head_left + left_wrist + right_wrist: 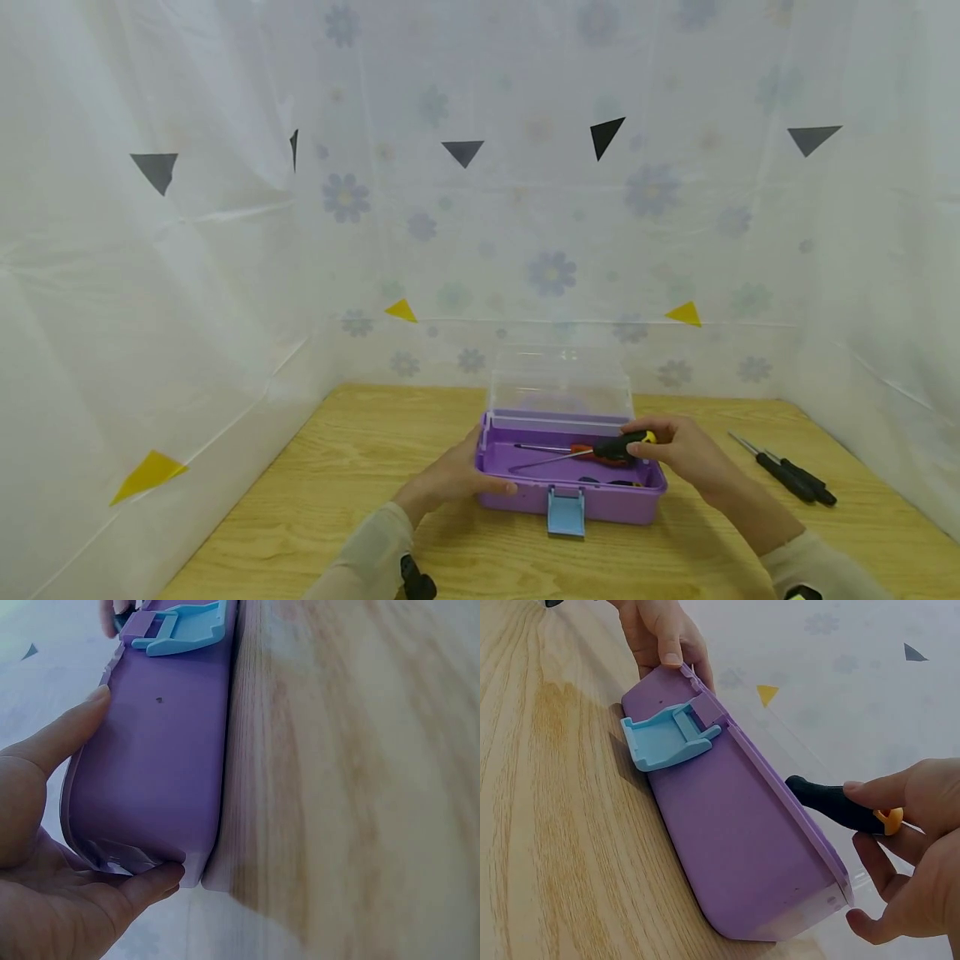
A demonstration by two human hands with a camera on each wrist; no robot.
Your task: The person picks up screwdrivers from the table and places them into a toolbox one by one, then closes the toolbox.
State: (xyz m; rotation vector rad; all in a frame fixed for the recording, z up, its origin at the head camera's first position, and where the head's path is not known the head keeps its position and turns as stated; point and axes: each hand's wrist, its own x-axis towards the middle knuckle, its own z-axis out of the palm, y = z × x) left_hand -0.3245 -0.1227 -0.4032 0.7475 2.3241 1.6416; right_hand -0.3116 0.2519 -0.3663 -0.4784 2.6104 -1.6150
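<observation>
A purple toolbox [615, 505] stands on the table with its clear lid [558, 379] raised at the back. My left hand [453, 473] grips its left end, thumb at the front rim and fingers round the side. Between thumb and fingers, my right hand [686, 454] holds a screwdriver [832, 806] by its black handle with a yellow end. In the head view its shaft slants down and left over the box's inside. Another screwdriver with a red part [580, 448] lies behind it in the box. A black and yellow piece [624, 483] is half hidden by the front wall.
A light blue latch [566, 512] hangs down at the box's front. Two black-handled screwdrivers [785, 477] lie side by side on the wooden table [375, 433] to the right. White sheeting [225, 275] walls in the table at the back and sides.
</observation>
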